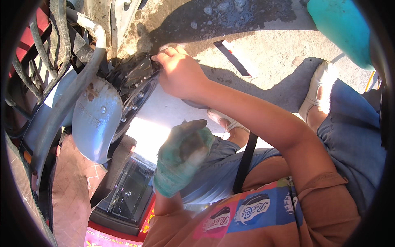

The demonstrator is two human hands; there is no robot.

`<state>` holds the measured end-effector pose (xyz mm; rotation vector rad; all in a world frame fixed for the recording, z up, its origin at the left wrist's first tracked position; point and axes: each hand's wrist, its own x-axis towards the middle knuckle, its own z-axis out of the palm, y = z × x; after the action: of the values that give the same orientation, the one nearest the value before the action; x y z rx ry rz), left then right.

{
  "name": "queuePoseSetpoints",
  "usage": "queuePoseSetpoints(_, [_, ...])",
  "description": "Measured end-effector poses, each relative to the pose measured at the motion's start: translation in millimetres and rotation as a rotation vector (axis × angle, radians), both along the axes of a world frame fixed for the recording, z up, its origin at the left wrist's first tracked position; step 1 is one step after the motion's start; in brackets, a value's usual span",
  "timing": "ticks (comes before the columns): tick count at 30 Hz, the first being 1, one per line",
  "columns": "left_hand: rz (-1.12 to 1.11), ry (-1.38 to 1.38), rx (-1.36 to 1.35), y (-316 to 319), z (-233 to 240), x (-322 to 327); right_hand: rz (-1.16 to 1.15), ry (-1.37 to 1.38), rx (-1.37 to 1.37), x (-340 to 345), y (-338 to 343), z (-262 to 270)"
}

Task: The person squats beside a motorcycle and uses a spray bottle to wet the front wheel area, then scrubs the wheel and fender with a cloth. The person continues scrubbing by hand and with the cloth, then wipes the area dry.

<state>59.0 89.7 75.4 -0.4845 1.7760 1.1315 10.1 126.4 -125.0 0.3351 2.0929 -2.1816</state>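
Observation:
My bare right hand (182, 72) reaches to a dark, dirty wheel tyre (134, 69), its fingers closed on the upper edge. Below them, several shiny bolts or nuts (131, 107) stand out on the wheel's inner side. A silver-blue mudguard (97, 120) with raised writing, rust spots and water drops covers part of the wheel. My left hand (183, 154), in a dirty green work glove, hangs before my lap with its thumb apart from the half-curled fingers. It is blurred, and I see nothing in its grasp.
A bent metal tube frame (61, 105) crosses the left side. Wet, foamy concrete (231, 14) spreads at the top, above a dark flat strip (233, 58). A teal plastic object (342, 31) stands upper right. Near my left forearm sits a black tray-like box (131, 188) beside a printed pink panel (105, 237).

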Motion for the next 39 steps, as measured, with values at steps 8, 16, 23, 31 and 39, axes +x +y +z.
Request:
queuePoseSetpoints(8, [-0.012,-0.005,0.028,1.8,-0.9,-2.3,-0.120,0.367,0.057,-16.7,-5.8,18.1])
queuePoseSetpoints(16, [-0.058,-0.009,-0.021,2.8,0.1,-4.3,0.025,0.085,0.150,-24.3,-3.2,2.7])
queuePoseSetpoints(23, [-0.044,-0.009,-0.016,3.0,0.7,-4.4,-0.112,0.448,-0.048,-22.7,-2.7,13.6])
queuePoseSetpoints(31, [0.010,-0.032,0.016,2.3,0.7,-2.9,-0.092,0.353,0.054,-17.2,0.3,4.2])
queuePoseSetpoints(39, [-0.050,-0.001,0.005,2.0,0.1,-4.1,-0.066,0.385,0.017,-22.0,1.2,7.8])
